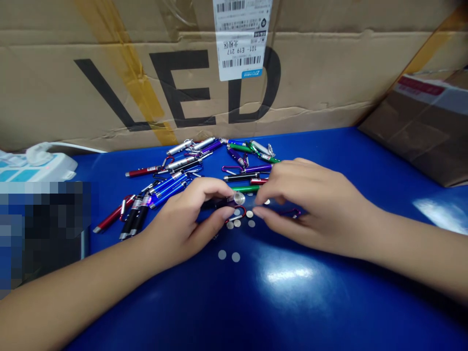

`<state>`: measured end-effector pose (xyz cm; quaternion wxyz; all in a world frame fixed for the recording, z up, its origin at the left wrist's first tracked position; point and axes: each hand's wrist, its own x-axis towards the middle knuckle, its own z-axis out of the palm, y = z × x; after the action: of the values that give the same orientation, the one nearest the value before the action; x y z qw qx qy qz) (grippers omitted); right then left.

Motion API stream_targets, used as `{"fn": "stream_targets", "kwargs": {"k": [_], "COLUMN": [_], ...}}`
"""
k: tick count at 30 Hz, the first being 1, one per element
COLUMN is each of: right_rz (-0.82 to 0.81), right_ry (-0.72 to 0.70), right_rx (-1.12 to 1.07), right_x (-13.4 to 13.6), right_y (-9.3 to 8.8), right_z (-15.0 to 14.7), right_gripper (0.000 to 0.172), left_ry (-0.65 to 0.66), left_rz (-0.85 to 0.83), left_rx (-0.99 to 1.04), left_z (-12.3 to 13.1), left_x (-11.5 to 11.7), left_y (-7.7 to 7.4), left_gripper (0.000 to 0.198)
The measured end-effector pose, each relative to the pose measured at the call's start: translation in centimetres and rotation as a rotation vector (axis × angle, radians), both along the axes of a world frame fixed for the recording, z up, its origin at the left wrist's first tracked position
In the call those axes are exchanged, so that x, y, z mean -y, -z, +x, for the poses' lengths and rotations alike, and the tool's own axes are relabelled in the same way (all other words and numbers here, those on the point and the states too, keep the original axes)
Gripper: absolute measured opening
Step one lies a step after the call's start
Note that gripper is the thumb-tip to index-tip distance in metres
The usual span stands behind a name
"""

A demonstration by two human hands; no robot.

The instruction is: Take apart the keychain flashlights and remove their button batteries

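Observation:
My left hand [190,214] is closed around a dark keychain penlight [215,202], its round silver end [239,198] facing right. My right hand [303,204] rests beside it on the glossy blue table [278,292], fingertips pinched close to that silver end; what they pinch is too small to make out. Several small silver button cells [228,255] lie loose on the table just below the two hands. A purple carabiner clip [294,212] peeks out under my right fingers.
A pile of several coloured keychain penlights [183,170] spreads behind and left of my hands. A large cardboard wall [329,73] printed with black letters stands at the back, another box [427,122] at the right. A white power strip [40,163] lies at the left.

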<state>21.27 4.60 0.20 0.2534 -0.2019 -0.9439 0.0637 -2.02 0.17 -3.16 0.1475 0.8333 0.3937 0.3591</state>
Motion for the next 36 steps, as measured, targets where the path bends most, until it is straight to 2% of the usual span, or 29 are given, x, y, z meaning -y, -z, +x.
{"fn": "stream_targets", "kwargs": {"k": [7,13,17,23,31,36], "right_rz": [-0.131,-0.209,-0.280,-0.301,-0.375,-0.392], "right_ry": [-0.054,-0.020,0.018,0.111,0.133,0.102], "right_rx": [0.237,0.294,0.373,0.517,0.557,0.501], "right_x": [-0.4,-0.4,-0.4,-0.1,0.0,-0.2], "right_y": [0.6,1.2,0.7,-0.4,-0.6,0.1], "right_z": [0.1,-0.3,-1.1,-2.3,-2.8,-2.3], "right_gripper": [0.011,0.011,0.012,0.014,0.014,0.015], "left_ry": [0.004,-0.006,0.026,0.030,0.066,0.057], "left_rz": [-0.068,-0.054,-0.089,-0.091,-0.073,-0.069], "left_rx": [0.050,0.023,0.046,0.038,0.042,0.023], "left_z": [0.0,0.1,0.0,0.0,-0.1,-0.1], "left_x": [0.2,0.1,0.0,0.0,-0.2,-0.1], "left_y": [0.1,0.1,0.4,0.4,0.6,0.5], "left_gripper": [0.019,0.020,0.022,0.023,0.024,0.025]}}
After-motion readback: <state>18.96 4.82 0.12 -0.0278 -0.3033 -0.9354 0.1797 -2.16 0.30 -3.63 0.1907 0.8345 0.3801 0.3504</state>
